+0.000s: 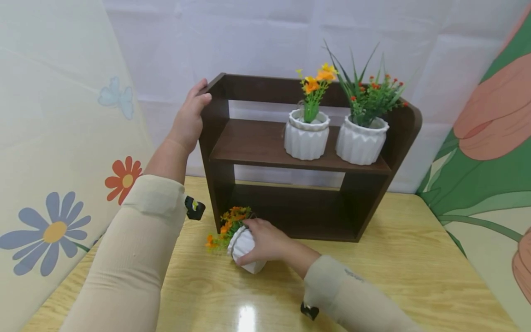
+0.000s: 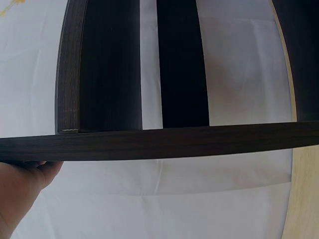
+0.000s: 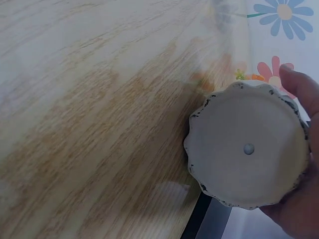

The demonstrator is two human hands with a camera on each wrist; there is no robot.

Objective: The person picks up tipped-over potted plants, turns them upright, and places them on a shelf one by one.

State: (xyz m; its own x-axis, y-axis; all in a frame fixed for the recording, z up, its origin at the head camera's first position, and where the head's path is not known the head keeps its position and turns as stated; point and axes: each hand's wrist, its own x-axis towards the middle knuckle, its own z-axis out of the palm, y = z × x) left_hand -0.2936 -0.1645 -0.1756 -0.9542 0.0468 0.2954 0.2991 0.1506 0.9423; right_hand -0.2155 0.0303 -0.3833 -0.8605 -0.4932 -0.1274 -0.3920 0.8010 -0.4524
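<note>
My right hand grips a white fluted flowerpot between thumb and fingers. The pot is tipped on its side, low over the table in front of the shelf, with its orange flowers pointing left. In the right wrist view the scalloped underside of the pot faces the camera, a small hole in its middle. My left hand holds the upper left side panel of the dark brown two-tier shelf. In the left wrist view the panel edge hides most of the left fingers.
On the upper tier stand two white pots: one with orange flowers near the middle, one with red-berried greenery at the right. The shelf stands on a wooden table before a white cloth backdrop. Flower-patterned cloths flank both sides.
</note>
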